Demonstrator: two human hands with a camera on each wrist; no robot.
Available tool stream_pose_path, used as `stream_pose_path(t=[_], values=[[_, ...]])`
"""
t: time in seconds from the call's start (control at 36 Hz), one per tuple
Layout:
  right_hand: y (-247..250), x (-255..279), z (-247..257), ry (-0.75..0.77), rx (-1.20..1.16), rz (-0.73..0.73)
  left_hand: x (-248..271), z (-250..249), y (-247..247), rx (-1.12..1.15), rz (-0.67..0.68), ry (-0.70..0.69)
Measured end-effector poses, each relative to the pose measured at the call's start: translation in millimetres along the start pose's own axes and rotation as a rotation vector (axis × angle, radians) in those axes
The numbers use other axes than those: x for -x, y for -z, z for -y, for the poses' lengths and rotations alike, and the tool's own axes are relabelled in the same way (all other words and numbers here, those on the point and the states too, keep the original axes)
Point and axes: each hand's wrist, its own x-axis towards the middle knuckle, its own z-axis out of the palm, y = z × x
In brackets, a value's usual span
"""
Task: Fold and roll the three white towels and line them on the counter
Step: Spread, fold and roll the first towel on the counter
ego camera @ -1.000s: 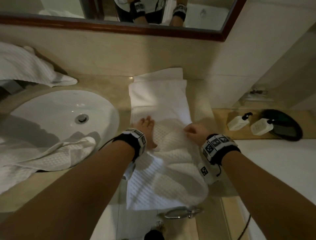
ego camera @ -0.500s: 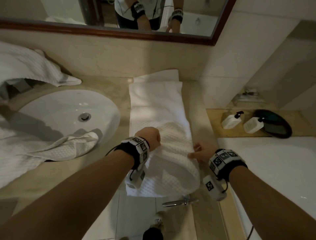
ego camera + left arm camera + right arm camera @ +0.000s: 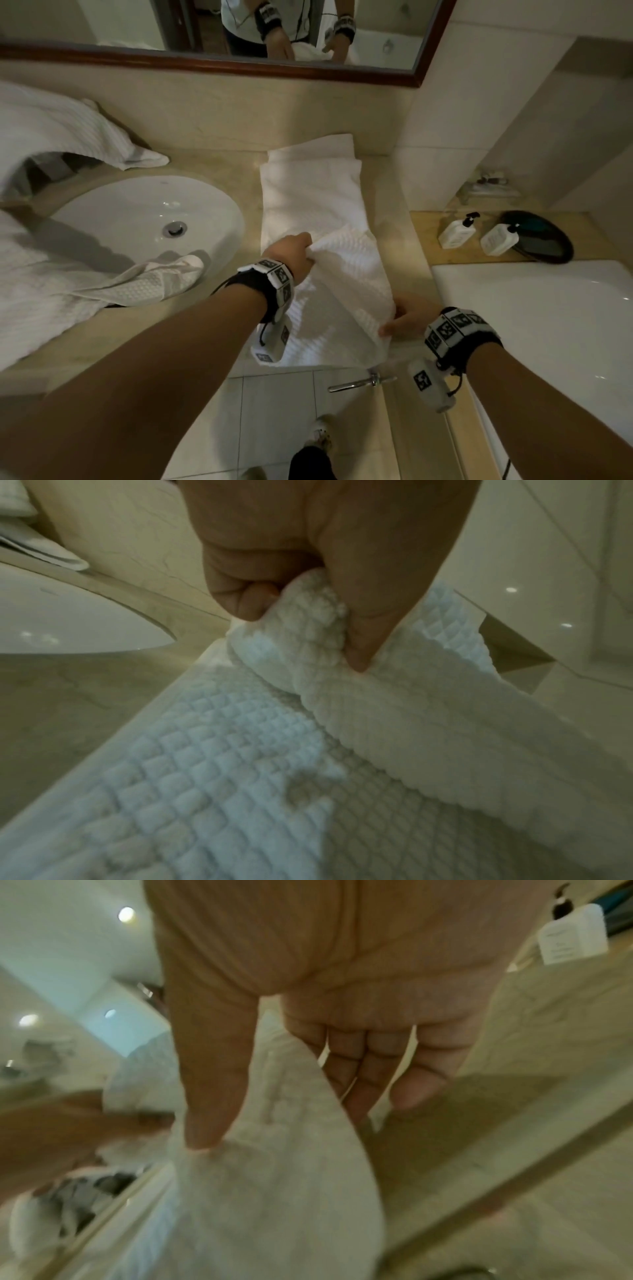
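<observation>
A long folded white waffle towel (image 3: 310, 202) lies on the counter (image 3: 400, 240) right of the sink, its near end doubled back over itself. My left hand (image 3: 306, 251) grips the left end of that fold in a fist; in the left wrist view the left hand (image 3: 304, 631) bunches the towel (image 3: 212, 772) between thumb and curled fingers. My right hand (image 3: 391, 325) pinches the fold's near right edge. In the right wrist view the right hand (image 3: 281, 1121) has its thumb on top of the towel (image 3: 274, 1204) and its fingers behind. A second towel (image 3: 65, 133) lies crumpled at the back left. A third towel (image 3: 102, 287) drapes over the sink's front rim.
The white sink (image 3: 137, 212) fills the counter's left half. Two pump bottles (image 3: 457, 233) and a dark round dish (image 3: 544, 240) sit on a low shelf at the right, beside a white bathtub (image 3: 548, 325). A metal handle (image 3: 359, 382) sticks out under the counter's front edge.
The left hand went from lying flat to gripping the towel. The right hand slid toward me along the right edge. The hanging near end has been drawn up onto the counter.
</observation>
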Motion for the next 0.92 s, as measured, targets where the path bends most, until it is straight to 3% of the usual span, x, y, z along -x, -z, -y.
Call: stream_pose_path(t=[0.06, 0.11, 0.22, 0.31, 0.42, 0.47, 0.53, 0.58, 0.64, 0.78, 0.83, 0.92], values=[[-8, 11, 8, -0.033, 0.147, -0.001, 4, 3, 7, 0.008, -0.026, -0.001], [-9, 19, 11, -0.043, 0.093, -0.072, 8, 9, 11, 0.026, -0.053, 0.0], [5, 34, 22, -0.071, -0.043, -0.45, 21, 20, 19, 0.082, -0.179, -0.037], [16, 45, 32, -0.125, -0.105, -0.523, 29, 29, 17, 0.074, -0.185, -0.101], [14, 68, 38, -0.158, 0.055, -0.223, 44, 42, 15, 0.071, 0.015, -0.115], [12, 79, 35, -0.226, 0.067, -0.071, 54, 46, 15, -0.063, 0.271, -0.123], [9, 85, 34, -0.282, 0.13, -0.012, 62, 52, 9, -0.25, 0.512, -0.086], [8, 86, 40, -0.268, 0.161, -0.01, 68, 56, 5, -0.341, 0.602, -0.01], [7, 81, 49, -0.231, 0.08, -0.072, 71, 56, 4, -0.302, 0.537, -0.008], [-2, 40, 55, 0.0, 0.16, -0.243, 82, 44, -3, -0.207, 0.046, -0.168], [-13, 24, 56, 0.082, 0.173, -0.278, 84, 39, -13, -0.13, 0.033, -0.211], [-34, 8, 65, 0.128, 0.299, -0.211, 90, 28, -29, -0.081, 0.213, -0.313]])
